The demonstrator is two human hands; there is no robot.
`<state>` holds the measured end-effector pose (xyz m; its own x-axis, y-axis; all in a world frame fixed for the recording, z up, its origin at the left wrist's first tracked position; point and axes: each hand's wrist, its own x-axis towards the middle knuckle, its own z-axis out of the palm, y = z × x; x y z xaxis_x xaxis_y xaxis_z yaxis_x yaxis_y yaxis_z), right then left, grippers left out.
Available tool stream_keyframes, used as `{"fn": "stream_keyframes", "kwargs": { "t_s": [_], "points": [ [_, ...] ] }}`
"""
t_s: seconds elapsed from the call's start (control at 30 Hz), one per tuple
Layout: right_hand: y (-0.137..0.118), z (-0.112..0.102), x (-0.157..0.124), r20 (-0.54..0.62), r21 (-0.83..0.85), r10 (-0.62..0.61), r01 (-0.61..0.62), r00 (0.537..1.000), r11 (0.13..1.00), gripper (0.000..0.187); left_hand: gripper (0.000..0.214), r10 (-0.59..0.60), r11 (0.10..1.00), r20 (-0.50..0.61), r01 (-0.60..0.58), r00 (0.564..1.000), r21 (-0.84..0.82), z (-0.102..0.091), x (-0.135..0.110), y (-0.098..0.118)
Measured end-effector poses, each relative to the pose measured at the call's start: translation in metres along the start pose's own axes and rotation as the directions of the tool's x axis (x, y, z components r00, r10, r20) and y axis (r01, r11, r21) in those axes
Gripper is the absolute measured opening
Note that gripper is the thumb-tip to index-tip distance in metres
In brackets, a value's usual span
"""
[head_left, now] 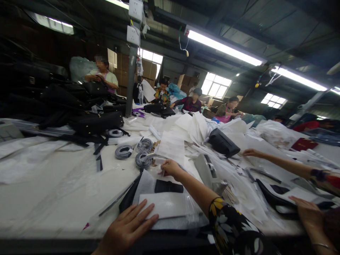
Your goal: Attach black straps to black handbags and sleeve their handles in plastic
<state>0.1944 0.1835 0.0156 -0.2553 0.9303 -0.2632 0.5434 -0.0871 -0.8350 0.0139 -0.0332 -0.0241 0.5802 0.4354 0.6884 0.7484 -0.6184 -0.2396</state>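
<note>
My left hand (130, 225) lies flat with its fingers spread on a folded white sheet (164, 205). Under this sheet are pale padding (145, 186) and a black bag (129, 198), partly covered. My right hand (171, 168) reaches over the far end of the bag, thumb and fingers pinched together. Something whitish or clear shows at its fingertips, too small to name. Just beyond it are coils of grey cord (142, 160), and another grey coil (123, 152) lies to their left.
A grey device like a tape dispenser (205, 170) stands right of my forearm. A co-worker's hands (305, 209) rest at the right over another black item. Black bags (97, 122) are piled at left, by a post (130, 81). White sheets (191, 124) cover the table's middle.
</note>
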Motion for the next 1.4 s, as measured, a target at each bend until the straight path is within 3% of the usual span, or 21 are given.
{"fn": "stream_keyframes", "kwargs": {
  "t_s": [0.13,0.3,0.37,0.47,0.6,0.77,0.9,1.03,1.1,1.23,1.4],
  "points": [
    [-0.013,-0.001,0.002,-0.051,0.231,-0.068,0.078,0.996,0.970,0.024,0.044,0.020,1.000,-0.001,-0.020,1.000,-0.012,0.000,0.006,0.006],
    [-0.031,-0.009,-0.002,-0.086,0.287,-0.174,0.192,0.981,0.939,0.033,0.044,0.045,0.999,0.034,-0.045,0.998,0.011,0.002,0.008,0.015],
    [-0.036,-0.014,-0.008,-0.039,0.245,-0.217,0.220,0.975,0.944,0.032,0.044,0.035,0.999,0.040,-0.036,0.999,0.012,0.003,0.007,0.016],
    [-0.044,-0.024,-0.020,0.051,0.119,-0.269,0.261,0.962,0.958,0.015,0.044,0.016,1.000,0.031,-0.016,0.999,-0.011,0.002,0.007,0.017],
    [-0.059,-0.031,-0.032,0.056,-0.106,-0.383,0.387,0.922,0.916,0.006,0.047,0.010,1.000,0.038,-0.010,0.999,0.016,0.001,0.010,0.020],
    [-0.076,-0.033,-0.032,0.107,-0.312,-0.463,0.471,0.880,0.825,0.012,0.048,0.024,0.998,0.025,-0.025,0.999,0.053,0.006,0.015,0.023],
    [-0.081,-0.039,-0.026,0.194,-0.340,-0.452,0.492,0.871,0.801,0.018,0.046,0.004,0.999,0.017,-0.005,1.000,0.039,0.009,0.015,0.025],
    [-0.086,-0.045,-0.024,0.139,-0.333,-0.510,0.525,0.849,0.783,0.048,0.047,-0.036,0.999,0.052,0.037,0.998,-0.014,0.003,0.019,0.028],
    [-0.091,-0.046,-0.028,0.093,-0.301,-0.557,0.557,0.825,0.774,0.051,0.048,-0.046,0.999,0.069,0.048,0.997,-0.023,0.000,0.023,0.029],
    [-0.104,-0.042,-0.056,0.047,-0.145,-0.642,0.641,0.765,0.754,0.025,0.048,-0.059,0.998,0.084,0.061,0.995,-0.028,-0.003,0.027,0.030],
    [-0.092,-0.029,-0.131,0.045,-0.085,-0.705,0.706,0.707,0.703,0.014,0.052,-0.063,0.994,0.146,0.075,0.987,-0.081,-0.003,0.025,0.031]
  ]
}}
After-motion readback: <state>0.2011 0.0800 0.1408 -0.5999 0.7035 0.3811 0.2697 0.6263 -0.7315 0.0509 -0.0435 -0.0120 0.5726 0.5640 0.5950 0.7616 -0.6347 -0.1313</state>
